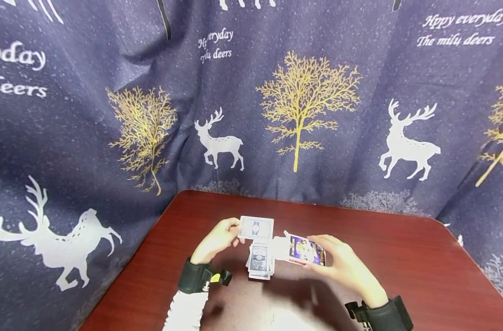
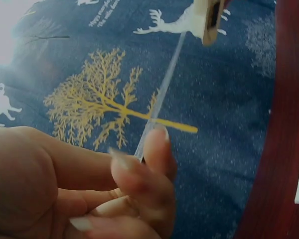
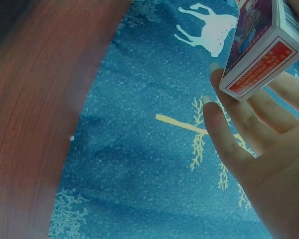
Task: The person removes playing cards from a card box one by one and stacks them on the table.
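In the head view my left hand [image 1: 215,240] pinches a playing card [image 1: 255,227] by its left short edge, with its blue-patterned back facing up. Seen edge-on in the left wrist view, the card [image 2: 162,97] is a thin pale strip between thumb and fingers. My right hand [image 1: 345,258] grips a purple card box [image 1: 307,250], whose opened end points left toward the card. The right wrist view shows the red-and-white side of the box [image 3: 261,69] against the fingers. Below the held card, a loose stack of playing cards [image 1: 260,259] lies face down on the table.
The reddish-brown table [image 1: 400,257] reaches back to a dark blue curtain [image 1: 251,105] printed with deer and gold trees. Black straps with small cameras are on both wrists. White light glares off the table's front.
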{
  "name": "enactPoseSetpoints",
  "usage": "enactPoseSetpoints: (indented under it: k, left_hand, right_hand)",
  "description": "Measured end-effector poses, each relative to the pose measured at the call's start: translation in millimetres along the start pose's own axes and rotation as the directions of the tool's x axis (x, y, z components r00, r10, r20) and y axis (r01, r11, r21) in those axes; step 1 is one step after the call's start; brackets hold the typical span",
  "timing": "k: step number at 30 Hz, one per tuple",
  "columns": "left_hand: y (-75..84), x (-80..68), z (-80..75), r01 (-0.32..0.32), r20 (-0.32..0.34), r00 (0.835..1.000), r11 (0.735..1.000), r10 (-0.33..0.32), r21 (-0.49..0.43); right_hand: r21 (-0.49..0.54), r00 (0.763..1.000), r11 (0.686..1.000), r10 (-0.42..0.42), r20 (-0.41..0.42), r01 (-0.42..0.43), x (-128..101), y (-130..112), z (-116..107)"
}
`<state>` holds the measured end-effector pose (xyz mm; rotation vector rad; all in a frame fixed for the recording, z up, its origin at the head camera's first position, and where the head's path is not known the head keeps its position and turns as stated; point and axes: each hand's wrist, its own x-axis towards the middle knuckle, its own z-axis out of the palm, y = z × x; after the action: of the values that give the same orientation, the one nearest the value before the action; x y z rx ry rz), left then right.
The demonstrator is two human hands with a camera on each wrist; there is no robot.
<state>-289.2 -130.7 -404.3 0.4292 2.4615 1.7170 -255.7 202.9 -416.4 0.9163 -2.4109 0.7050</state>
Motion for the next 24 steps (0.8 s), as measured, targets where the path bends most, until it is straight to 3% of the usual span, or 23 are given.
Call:
enactPoseSetpoints:
  k: [11, 17, 24]
  left_hand:
    - [-13.2, 3.1, -6.4, 0.019, -0.012, 1.0, 0.999, -0.018, 0.038]
    - [-27.5, 11.0, -7.9, -0.012, -0.026, 1.0, 1.0, 0.012, 0.017]
    - [-45.2, 20.6, -2.1, 0.091, -0.131, 0.986, 0.991, -0.103, -0.094]
  right_hand:
    - [0.018, 1.0, 1.0, -0.024, -0.007, 0.024, 0.8, 1.4, 1.9]
    - [0.024, 1.0, 0.999, -0.025, -0.008, 0.025, 0.3, 1.9, 3.1]
    - [0.024, 1.0, 0.999, -0.025, -0.011, 0.025, -0.2, 1.4, 3.8]
